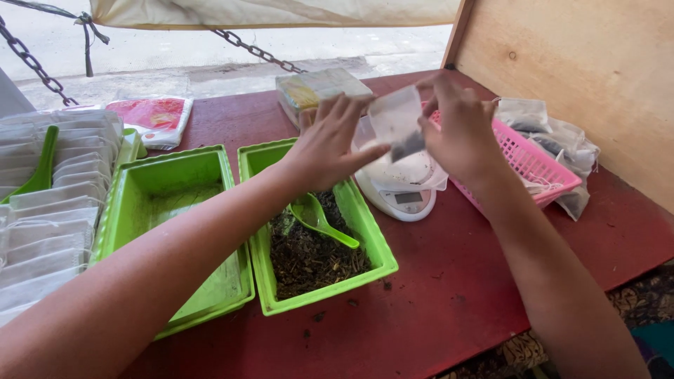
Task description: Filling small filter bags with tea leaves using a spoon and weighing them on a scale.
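Observation:
Both hands hold a small clear plastic pouch [397, 125] with dark dried bits at its bottom, above a white kitchen scale [402, 188]. My left hand [328, 144] pinches the pouch's left edge. My right hand [458, 126] grips its right side near the top. Below my left hand, a green tray [375, 242] holds dark dried leaves and a green plastic scoop [316, 217].
An empty green tray [172, 189] lies to the left, beside stacked clear pouches [56, 203] with another green scoop [42, 165]. A pink basket [533, 165] with filled pouches sits right of the scale, against a wooden board [583, 70]. A packet stack [319, 88] stands behind, on the red table [449, 281].

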